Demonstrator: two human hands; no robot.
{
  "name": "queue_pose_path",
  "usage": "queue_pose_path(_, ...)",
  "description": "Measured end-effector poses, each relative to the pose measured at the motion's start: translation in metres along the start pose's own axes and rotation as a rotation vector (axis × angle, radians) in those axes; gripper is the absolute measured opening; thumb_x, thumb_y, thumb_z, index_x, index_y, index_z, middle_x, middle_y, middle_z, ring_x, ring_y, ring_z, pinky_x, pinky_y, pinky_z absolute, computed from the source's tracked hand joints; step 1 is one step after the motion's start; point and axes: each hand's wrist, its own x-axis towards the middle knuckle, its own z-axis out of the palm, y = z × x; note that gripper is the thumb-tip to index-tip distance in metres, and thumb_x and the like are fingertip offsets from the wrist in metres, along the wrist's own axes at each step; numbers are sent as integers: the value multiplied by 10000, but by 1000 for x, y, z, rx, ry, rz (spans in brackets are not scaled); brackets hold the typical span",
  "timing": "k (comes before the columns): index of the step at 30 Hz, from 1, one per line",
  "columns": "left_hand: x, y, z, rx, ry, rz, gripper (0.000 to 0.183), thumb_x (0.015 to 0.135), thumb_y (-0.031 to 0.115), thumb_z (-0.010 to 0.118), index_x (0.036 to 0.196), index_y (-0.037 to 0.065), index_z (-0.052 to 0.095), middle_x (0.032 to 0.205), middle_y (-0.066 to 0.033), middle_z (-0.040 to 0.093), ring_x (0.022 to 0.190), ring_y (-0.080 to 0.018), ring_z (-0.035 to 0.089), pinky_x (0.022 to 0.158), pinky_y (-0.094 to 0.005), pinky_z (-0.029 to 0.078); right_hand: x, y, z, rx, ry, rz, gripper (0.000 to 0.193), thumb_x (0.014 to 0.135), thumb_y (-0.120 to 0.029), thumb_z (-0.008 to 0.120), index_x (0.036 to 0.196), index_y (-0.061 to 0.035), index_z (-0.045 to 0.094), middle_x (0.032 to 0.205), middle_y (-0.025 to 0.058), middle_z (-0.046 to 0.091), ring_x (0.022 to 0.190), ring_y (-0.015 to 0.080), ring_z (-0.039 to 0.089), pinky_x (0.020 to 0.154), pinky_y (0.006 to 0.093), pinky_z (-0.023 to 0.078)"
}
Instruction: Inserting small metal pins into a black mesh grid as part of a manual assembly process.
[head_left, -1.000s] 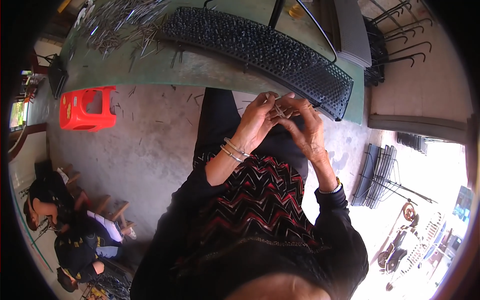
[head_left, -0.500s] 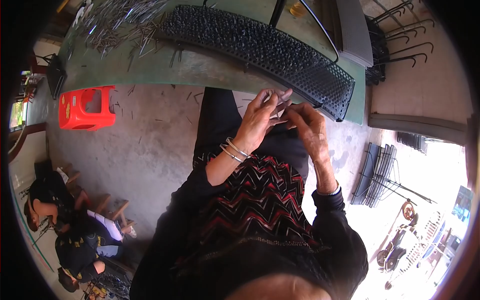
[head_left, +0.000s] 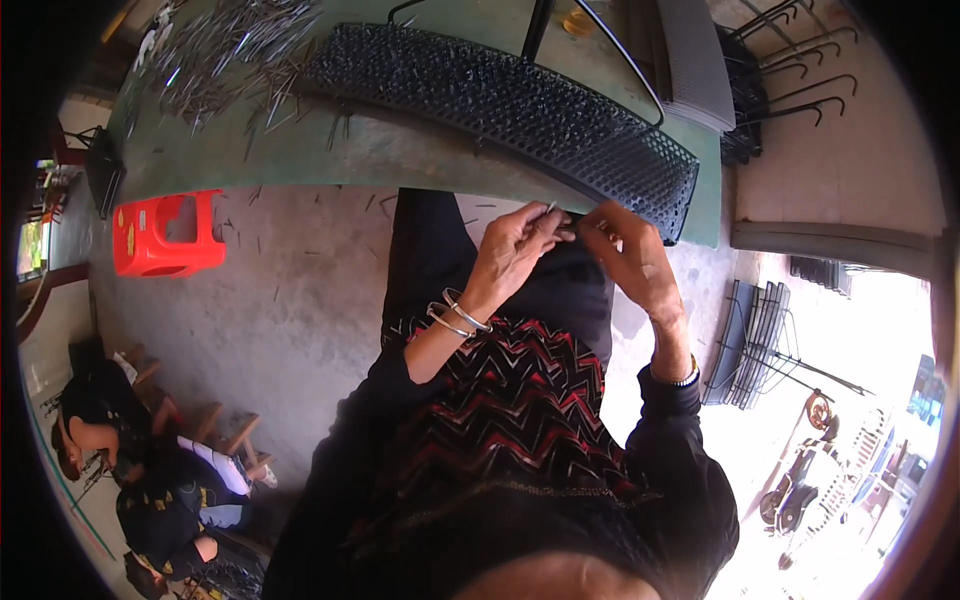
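Note:
My left hand (head_left: pixel 513 252) is closed in front of the table edge, fingers curled inward. A small pale, thin metal piece (head_left: pixel 551 208) pokes out at its fingertips; most of it is hidden. My right hand (head_left: pixel 637 262) faces it from the right, its fingers bent together close to the left fingertips. What the right fingers hold, if anything, cannot be made out. Just beyond both hands, a long black perforated metal panel (head_left: pixel 650 165) lies on the green table (head_left: pixel 250 165). Many short thin metal pieces crowd its left and middle holes, while bare holes show toward its right end.
Loose thin metal rods (head_left: pixel 225 60) are heaped at the table's far left. A black bent-rod frame (head_left: pixel 625 50) rises behind the panel, near stacked grey perforated sheets (head_left: pixel 690 70). A red plastic stool (head_left: pixel 165 235) stands left. Two people (head_left: pixel 165 500) sit at lower left.
My left hand's fingers have curled in more tightly. My right hand has turned, its wrist moving right and slightly down. The whole view has shifted a little.

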Motion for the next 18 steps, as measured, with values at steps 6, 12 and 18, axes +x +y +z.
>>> queue_pose_path(6, -8, 14, 4, -345, -68, -346, 363, 985, 303, 501, 1116, -29, 568, 884, -168, 685, 752, -204, 697, 664, -278, 584, 20, 1, 8, 272, 291, 165, 73, 880, -50, 566, 923, 6, 585, 780, 104, 654, 680, 169, 634, 646, 279, 475)
queue_pose_path(12, -9, 19, 2, -240, -129, -335, 408, 1002, 372, 444, 1143, 10, 566, 805, -138, 683, 546, -101, 605, 487, -206, 473, 54, 17, 15, -145, 646, -104, 49, 884, -13, 569, 930, -10, 587, 783, 98, 647, 675, 172, 638, 609, 289, 485)
queue_pose_path(18, -10, 3, 5, -236, -141, -233, 414, 1004, 380, 445, 1118, 9, 590, 780, -92, 663, 512, -38, 466, 466, -180, 376, 70, 24, 27, -275, 612, -189, 64, 865, -30, 604, 927, -44, 610, 782, 99, 614, 664, 253, 616, 606, 332, 483)
